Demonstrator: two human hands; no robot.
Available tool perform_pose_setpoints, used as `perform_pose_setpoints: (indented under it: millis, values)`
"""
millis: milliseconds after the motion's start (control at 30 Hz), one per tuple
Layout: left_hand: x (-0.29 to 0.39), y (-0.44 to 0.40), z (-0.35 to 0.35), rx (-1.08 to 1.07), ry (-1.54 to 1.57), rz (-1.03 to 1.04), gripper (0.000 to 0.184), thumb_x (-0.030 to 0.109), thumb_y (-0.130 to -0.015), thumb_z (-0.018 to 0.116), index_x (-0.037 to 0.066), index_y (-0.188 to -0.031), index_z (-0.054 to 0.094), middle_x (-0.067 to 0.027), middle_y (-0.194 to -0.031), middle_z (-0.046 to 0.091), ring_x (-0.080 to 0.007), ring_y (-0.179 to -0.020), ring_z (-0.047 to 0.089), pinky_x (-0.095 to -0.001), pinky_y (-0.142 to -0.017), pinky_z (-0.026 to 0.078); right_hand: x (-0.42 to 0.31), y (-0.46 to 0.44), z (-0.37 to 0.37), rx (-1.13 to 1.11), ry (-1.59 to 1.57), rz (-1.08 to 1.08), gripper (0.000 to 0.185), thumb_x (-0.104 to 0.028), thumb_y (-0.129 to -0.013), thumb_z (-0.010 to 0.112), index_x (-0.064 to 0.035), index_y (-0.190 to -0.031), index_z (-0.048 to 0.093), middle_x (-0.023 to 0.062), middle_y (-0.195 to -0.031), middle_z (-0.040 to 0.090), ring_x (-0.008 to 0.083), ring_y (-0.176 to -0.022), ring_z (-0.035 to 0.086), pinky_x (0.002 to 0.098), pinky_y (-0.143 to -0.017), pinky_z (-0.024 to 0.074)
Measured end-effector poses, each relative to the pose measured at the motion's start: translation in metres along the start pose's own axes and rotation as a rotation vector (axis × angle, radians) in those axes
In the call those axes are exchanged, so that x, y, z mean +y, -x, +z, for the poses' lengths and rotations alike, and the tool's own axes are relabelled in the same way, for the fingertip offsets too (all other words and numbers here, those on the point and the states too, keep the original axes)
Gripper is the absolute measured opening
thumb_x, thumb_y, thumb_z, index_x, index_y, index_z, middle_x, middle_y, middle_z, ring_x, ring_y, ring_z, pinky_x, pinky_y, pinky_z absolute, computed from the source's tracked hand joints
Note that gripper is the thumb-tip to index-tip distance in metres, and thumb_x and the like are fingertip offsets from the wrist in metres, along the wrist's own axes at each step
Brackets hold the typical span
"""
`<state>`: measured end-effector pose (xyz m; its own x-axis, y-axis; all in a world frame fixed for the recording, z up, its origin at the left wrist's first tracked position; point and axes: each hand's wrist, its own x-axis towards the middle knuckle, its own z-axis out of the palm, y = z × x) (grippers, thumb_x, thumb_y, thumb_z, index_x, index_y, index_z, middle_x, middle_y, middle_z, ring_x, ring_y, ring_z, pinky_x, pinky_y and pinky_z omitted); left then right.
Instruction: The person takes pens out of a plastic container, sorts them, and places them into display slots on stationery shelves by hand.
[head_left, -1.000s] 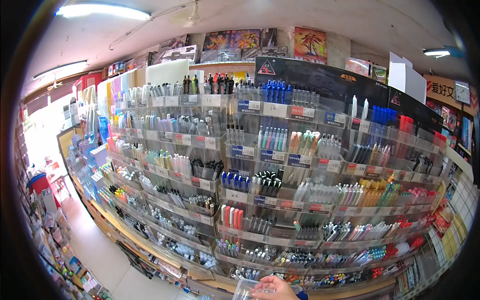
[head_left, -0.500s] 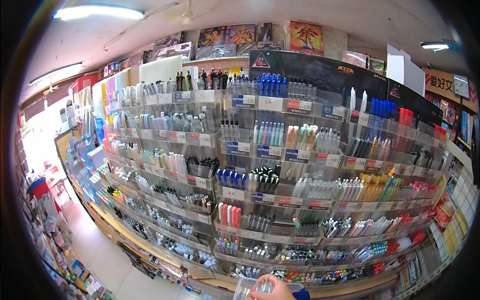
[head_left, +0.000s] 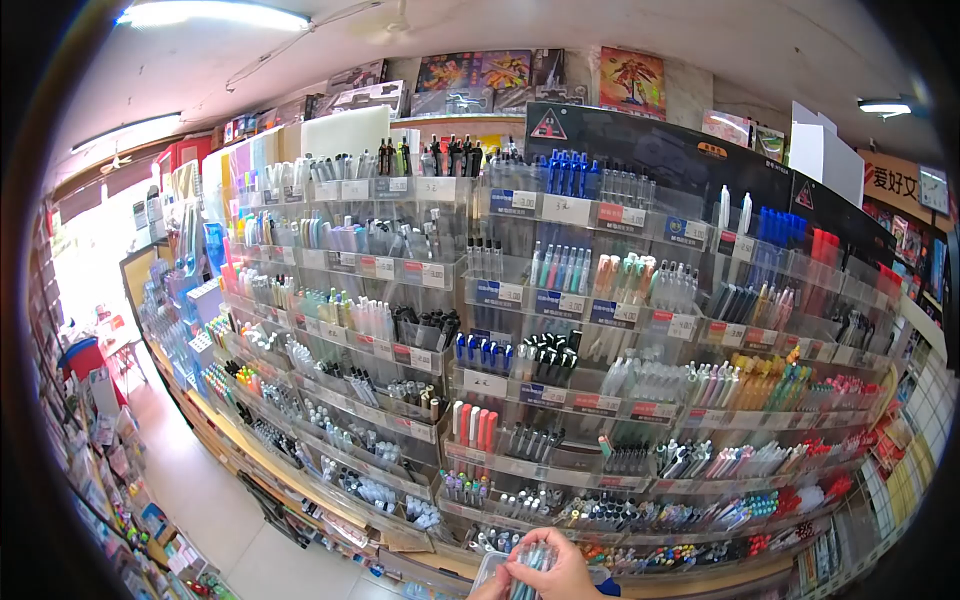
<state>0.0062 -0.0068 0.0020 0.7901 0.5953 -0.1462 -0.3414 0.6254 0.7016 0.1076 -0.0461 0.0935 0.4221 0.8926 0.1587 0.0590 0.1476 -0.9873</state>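
Observation:
At the bottom edge of the head view, my right hand [head_left: 566, 572] is closed around a bunch of clear-barrelled pens [head_left: 536, 556]. A small part of my left hand [head_left: 490, 591] shows just left of it, close to the pens; its fingers are mostly cut off by the frame. Beside and partly behind both hands is a clear plastic box [head_left: 489, 566], its lower part out of view. Just beyond the hands rise the lowest tiers of a clear pen display rack [head_left: 530, 467], filled with pens.
Price labels [head_left: 563, 209] line the rack's tiers. Blue pens [head_left: 570, 172] stand in the top row, red and white ones [head_left: 474, 425] lower down. Boxed toys [head_left: 632, 80] sit above. On the left, an aisle floor [head_left: 190, 455] runs past crowded shelves [head_left: 130, 490].
The view has shifted, so the rack sits slightly farther right. My right hand and the pens have risen a little, and part of my left hand has come into view.

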Motion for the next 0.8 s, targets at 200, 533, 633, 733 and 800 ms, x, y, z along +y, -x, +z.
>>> perform_pose_setpoints:
  millis: [200, 533, 633, 733, 800]
  values:
    - [-0.022, -0.009, -0.027, 0.026, 0.110, 0.034, 0.046, 0.039, -0.090, 0.039, 0.007, -0.124, 0.040, -0.0057, -0.114, 0.053, -0.0187, -0.098, 0.056, -0.0339, -0.086, 0.045, -0.013, -0.003, 0.001, 0.011, -0.002, -0.052, 0.028, -0.007, -0.067, 0.068, -0.0055, -0.090, 0.051, 0.0008, -0.076, 0.053, 0.0095, -0.074, 0.049, 0.0240, -0.068, 0.0422]
    - [0.004, -0.005, 0.000, -0.030, 0.254, -0.320, 0.043, 0.044, -0.091, 0.032, 0.013, -0.117, 0.048, -0.0069, -0.106, 0.058, -0.0201, -0.092, 0.057, -0.0376, -0.079, 0.048, 0.009, 0.007, 0.017, -0.107, 0.177, -0.450, 0.045, -0.006, -0.072, 0.066, -0.0037, -0.110, 0.041, 0.0079, -0.094, 0.054, 0.0155, -0.086, 0.054, 0.0283, -0.075, 0.0451]
    - [0.006, -0.007, 0.001, -0.043, 0.281, -0.325, 0.043, 0.044, -0.091, 0.033, 0.013, -0.115, 0.049, -0.0070, -0.106, 0.058, -0.0204, -0.093, 0.057, -0.0380, -0.079, 0.048, 0.005, 0.007, 0.015, -0.109, 0.003, -0.356, 0.057, -0.001, -0.072, 0.065, -0.0026, -0.119, 0.032, 0.0070, -0.093, 0.058, 0.0127, -0.082, 0.055, 0.0283, -0.077, 0.0456]
    - [0.005, -0.007, 0.003, -0.044, 0.325, -0.327, 0.042, 0.043, -0.091, 0.034, 0.012, -0.113, 0.050, -0.0072, -0.105, 0.058, -0.0207, -0.093, 0.057, -0.0383, -0.079, 0.048, 0.005, 0.009, 0.008, -0.110, -0.145, -0.042, 0.051, 0.001, -0.071, 0.065, -0.0017, -0.115, 0.040, 0.0035, -0.083, 0.062, 0.0095, -0.075, 0.056, 0.0252, -0.070, 0.0473]
    - [0.009, -0.009, 0.004, -0.047, 0.374, -0.329, 0.042, 0.043, -0.090, 0.034, 0.012, -0.112, 0.051, -0.0073, -0.105, 0.058, -0.0209, -0.093, 0.057, -0.0386, -0.079, 0.048, 0.014, 0.011, 0.006, -0.145, -0.157, 0.046, 0.042, 0.000, -0.071, 0.066, -0.0023, -0.109, 0.047, 0.0038, -0.084, 0.062, 0.0094, -0.076, 0.057, 0.0245, -0.068, 0.0475]
